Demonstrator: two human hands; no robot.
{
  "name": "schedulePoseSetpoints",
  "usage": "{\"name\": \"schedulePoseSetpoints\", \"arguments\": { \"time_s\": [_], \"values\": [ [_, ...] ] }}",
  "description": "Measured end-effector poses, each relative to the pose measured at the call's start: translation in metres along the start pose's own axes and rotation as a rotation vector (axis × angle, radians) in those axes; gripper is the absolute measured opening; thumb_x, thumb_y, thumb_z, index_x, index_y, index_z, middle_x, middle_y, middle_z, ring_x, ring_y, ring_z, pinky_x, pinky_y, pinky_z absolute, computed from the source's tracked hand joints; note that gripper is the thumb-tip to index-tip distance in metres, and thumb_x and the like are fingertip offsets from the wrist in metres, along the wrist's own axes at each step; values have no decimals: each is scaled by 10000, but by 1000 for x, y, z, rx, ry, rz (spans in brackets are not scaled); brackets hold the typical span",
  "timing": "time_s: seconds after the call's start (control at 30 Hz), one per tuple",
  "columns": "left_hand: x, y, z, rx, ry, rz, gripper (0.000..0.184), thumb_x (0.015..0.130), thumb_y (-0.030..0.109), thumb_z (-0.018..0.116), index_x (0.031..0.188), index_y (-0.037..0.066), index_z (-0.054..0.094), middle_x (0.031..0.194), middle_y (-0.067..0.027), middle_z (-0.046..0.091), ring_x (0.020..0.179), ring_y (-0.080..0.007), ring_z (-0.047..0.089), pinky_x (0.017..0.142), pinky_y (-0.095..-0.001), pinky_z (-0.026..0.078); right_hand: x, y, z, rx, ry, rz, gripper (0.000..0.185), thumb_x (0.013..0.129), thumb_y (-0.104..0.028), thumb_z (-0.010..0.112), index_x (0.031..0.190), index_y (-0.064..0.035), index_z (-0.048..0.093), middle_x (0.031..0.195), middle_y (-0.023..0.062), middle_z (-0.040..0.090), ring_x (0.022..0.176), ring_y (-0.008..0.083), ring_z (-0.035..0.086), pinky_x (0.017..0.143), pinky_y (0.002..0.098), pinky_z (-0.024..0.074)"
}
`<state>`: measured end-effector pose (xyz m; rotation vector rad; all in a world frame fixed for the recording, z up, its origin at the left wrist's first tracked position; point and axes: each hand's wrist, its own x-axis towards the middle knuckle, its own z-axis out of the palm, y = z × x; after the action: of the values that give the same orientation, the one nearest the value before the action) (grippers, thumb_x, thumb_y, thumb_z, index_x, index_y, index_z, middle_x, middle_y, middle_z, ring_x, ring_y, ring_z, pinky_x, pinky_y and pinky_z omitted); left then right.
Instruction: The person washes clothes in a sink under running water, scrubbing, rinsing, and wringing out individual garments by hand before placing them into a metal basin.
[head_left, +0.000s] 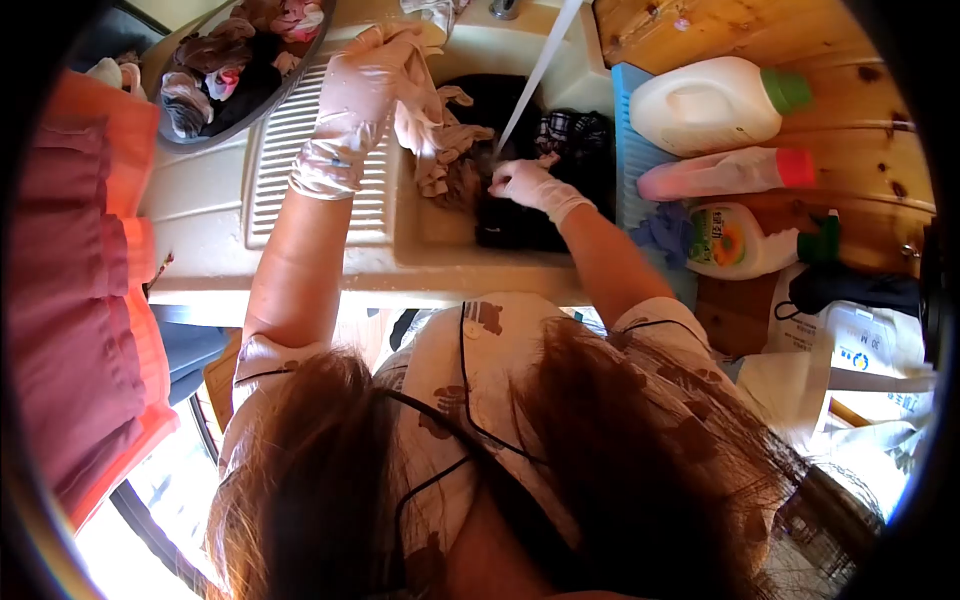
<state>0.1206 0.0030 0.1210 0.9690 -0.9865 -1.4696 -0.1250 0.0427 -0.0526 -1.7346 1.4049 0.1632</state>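
Rinsing, I judge: my left hand [375,80] grasps pale cloth [418,118] at upper centre; my right hand [535,187] curls by the running water [539,78] (its hold I can't tell). Next calls for cloth under that stream.

From my station I can't tell where the gloved left hand [368,88] ends and the pale cloth [416,125] below it begins, nor whether the right hand [532,188] grips anything, its fingertips lost beside the blurred water stream [540,80]. The dark clothes [515,228] merge until I can't separate them. My view's top edge cuts off the tap [504,8] and the laundry bowl [190,146], and the spray bottle [765,252] carries print too small to read.
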Motion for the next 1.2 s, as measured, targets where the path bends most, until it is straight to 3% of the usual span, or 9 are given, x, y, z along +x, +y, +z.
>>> {"name": "schedulePoseSetpoints", "arguments": {
  "time_s": [0.2, 0.6, 0.73, 0.83, 0.93, 1.0, 1.03, 1.1, 1.2],
  "values": [
    [-1, 4, 21, 98, -127, -45, 236, 929, 157, 487, 1018, -36, 591, 728, -88, 609, 600, -153, 597, 544, -256, 488, -2, 16, 55, -790, -420, 125, 343, 735, -275, 629, 1026, -100, 674, 1064, 129, 644, 981, 317, 605, 857, 371, 477],
    [-2, 14, 40, 121, -139, -49, 250, 902, 211, 555, 993, -15, 609, 705, -92, 612, 619, -150, 587, 567, -230, 470, -46, -20, -92, 191, 378, -210, 217, 831, -239, 622, 888, -42, 691, 816, 95, 681, 758, 206, 628, 724, 302, 476],
    [16, 17, 61, 242, -284, -81, 240, 921, 219, 516, 1011, 23, 623, 797, -59, 621, 742, -118, 586, 673, -231, 484, -51, -41, -108, 333, 477, -328, 495, 749, -227, 720, 1167, -25, 549, 1096, 129, 619, 951, 193, 583, 806, 301, 462],
    [47, -6, 74, 384, -387, 150, 198, 895, 219, 529, 943, 49, 620, 854, -26, 618, 753, -129, 589, 715, -256, 502, -52, -74, -109, 400, 356, -448, 593, 718, -218, 759, 1223, -44, 502, 1126, 118, 602, 1033, 215, 555, 902, 332, 423],
    [65, -7, 68, 984, -326, 906, 107, 839, 138, 600, 917, 67, 617, 878, -25, 617, 788, -136, 589, 737, -281, 507, -16, -61, -84, 651, 323, -212, 521, 781, -233, 707, 1235, -68, 510, 1078, 120, 628, 910, 210, 581, 871, 296, 437],
    [63, -2, 55, -111, -412, 21, 135, 802, 53, 638, 931, 93, 639, 945, -76, 626, 927, -173, 584, 762, -333, 518, 5, -39, -81, 888, 305, 68, 468, 811, -208, 671, 1203, -5, 513, 988, 127, 640, 877, 224, 594, 781, 332, 485],
    [66, -15, 40, 420, -340, 397, 164, 863, 120, 548, 1007, 104, 624, 1008, -85, 611, 962, -180, 578, 778, -337, 516, 31, 2, -71, 1214, 341, -171, 426, 837, -167, 623, 1188, 37, 495, 903, 139, 617, 863, 250, 591, 704, 384, 527],
    [79, -70, 2, 551, -208, 335, 258, 919, 197, 456, 1135, 123, 576, 1077, -79, 608, 1005, -201, 579, 798, -360, 516, -23, -27, -92, 1530, 281, -273, 372, 851, -82, 541, 1193, 37, 453, 876, 165, 564, 765, 272, 592, 657, 395, 562],
    [51, -86, 16, -490, -46, -676, 388, 939, 251, 388, 1282, 80, 446, 1170, -70, 583, 1022, -239, 586, 851, -468, 483, -31, -51, -99, 1642, 377, -471, 421, 800, 12, 545, 1201, 37, 419, 942, 148, 557, 734, 252, 609, 669, 342, 556]
  ]
}}
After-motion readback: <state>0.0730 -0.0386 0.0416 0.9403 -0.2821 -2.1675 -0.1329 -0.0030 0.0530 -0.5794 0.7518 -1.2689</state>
